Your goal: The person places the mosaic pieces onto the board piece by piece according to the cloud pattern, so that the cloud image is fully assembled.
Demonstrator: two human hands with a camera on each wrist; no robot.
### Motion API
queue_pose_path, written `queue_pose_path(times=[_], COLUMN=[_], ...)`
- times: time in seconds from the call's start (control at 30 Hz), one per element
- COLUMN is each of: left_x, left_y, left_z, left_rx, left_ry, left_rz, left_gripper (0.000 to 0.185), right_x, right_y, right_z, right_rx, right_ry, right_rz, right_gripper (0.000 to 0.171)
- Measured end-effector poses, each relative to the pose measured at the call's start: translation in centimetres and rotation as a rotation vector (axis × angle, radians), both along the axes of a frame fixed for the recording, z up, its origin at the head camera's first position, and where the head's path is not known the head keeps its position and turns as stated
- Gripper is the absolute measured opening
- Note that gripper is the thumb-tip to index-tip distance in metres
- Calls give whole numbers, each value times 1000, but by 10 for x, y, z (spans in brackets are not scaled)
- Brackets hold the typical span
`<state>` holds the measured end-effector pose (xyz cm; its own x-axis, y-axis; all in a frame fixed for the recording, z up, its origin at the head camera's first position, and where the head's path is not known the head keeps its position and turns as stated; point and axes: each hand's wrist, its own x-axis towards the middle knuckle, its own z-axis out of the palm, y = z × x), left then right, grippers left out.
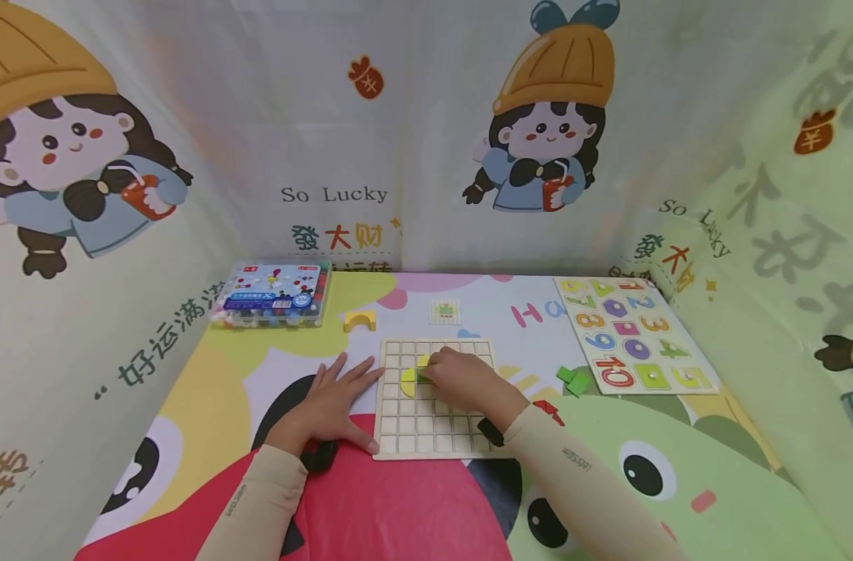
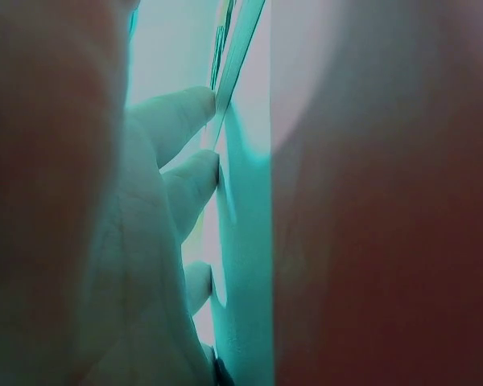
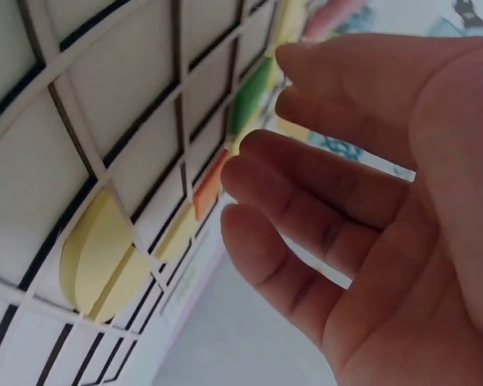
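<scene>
A pale wooden grid board (image 1: 398, 428) lies in front of me. My left hand (image 1: 331, 409) rests spread on the table along its left side, thumb at the near left corner. In the left wrist view, fingertips (image 2: 200, 169) meet the surface beside a thin edge. Over the board's upper middle, my right hand (image 1: 471, 382) has its curled fingers at a small green piece (image 3: 252, 96), thumb and index tips right at it. Rounded yellow pieces (image 1: 408, 383) sit in cells beside it. An orange piece (image 3: 211, 185) also shows on the grid in the right wrist view.
Behind the board lie a small pattern card (image 1: 445, 312) and a yellow arch block (image 1: 359, 319). Green blocks (image 1: 575, 380) and red pieces (image 1: 548, 411) lie to the right, near a number puzzle board (image 1: 587, 362). A clear plastic box (image 1: 275, 292) stands back left.
</scene>
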<state>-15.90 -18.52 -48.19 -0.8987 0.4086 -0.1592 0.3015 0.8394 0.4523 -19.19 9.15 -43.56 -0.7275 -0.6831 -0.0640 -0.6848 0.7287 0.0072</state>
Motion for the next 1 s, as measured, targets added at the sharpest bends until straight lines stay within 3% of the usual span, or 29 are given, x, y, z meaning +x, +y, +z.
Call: queue_pose_path(times=[0.33,0.6,0.7,0.9,1.0], left_x=[1,1,1,4,3], left_y=[4,4,3,1,1], left_z=[2,0,-2,1,1], left_rx=[7,4,7,24,28], left_ry=[-13,-15,-11,-9,-8], left_rz=[10,16,12,20,15], left_gripper=[128,128,128,128,127], right_x=[21,25,25,26,26], right_y=[63,124,141,155,159], right_z=[6,-3,-8,-16,-18], right_rx=[-272,-381,-407,-390,-398], right_ry=[-88,-37,-15,-58,-74], right_rz=[-102,-199,-223,-346,-353], right_gripper=[27,27,28,32,30])
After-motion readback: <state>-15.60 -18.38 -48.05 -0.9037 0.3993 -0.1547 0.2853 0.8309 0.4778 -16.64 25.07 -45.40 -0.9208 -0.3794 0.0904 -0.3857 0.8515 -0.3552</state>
